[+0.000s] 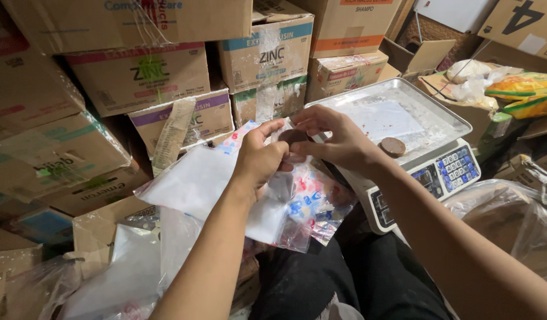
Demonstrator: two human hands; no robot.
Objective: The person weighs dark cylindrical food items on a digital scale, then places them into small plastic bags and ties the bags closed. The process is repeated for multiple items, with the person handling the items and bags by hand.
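My left hand [258, 157] grips the mouth of a small clear plastic bag [303, 210] with blue and red print. Against the bag's opening my right hand [338, 139] pinches a round brown disc [293, 137]. Both hands meet just left of a digital weighing scale [445, 172]. Its steel pan [430, 127] carries a second brown disc [393, 146] near the front edge. Under my left forearm lies a stack of more clear bags [190, 181].
Stacked cardboard cartons [137, 74] fill the left and back. A large clear sack [513, 222] lies at the right, with yellow packets [522, 89] and crumpled plastic behind the scale. My dark trousers [344, 278] show below. More plastic bags [128, 272] pile up lower left.
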